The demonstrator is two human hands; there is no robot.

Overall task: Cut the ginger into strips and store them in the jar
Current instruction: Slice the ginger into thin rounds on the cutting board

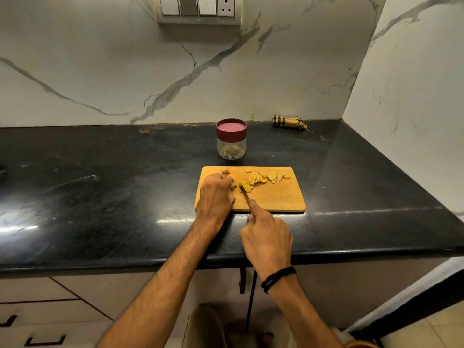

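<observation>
Wooden cutting board (276,197) is set on a black stone countertop (100,184), close to its front edge. The left hand (216,194) is laid over the board's left part, its fingers curled down and pinning a ginger piece (247,188) at the fingertips. A knife (244,193) is gripped by the right hand (267,237), with the forefinger stretched along the back of the blade; the blade is set against the ginger piece, just beside the left fingertips. Yellow ginger slices (261,178) are spread in a loose row across the far half of the board, and one small knob (225,171) is left apart near the far left corner. The jar (231,146) is placed upright just behind the board, clear-walled, with its maroon lid (231,129) on. Whether anything is inside cannot be told. A black cord band (277,278) is worn on the right wrist. A rolled checked cloth (288,122) is laid against the marble wall, behind and to the right of the jar.
</observation>
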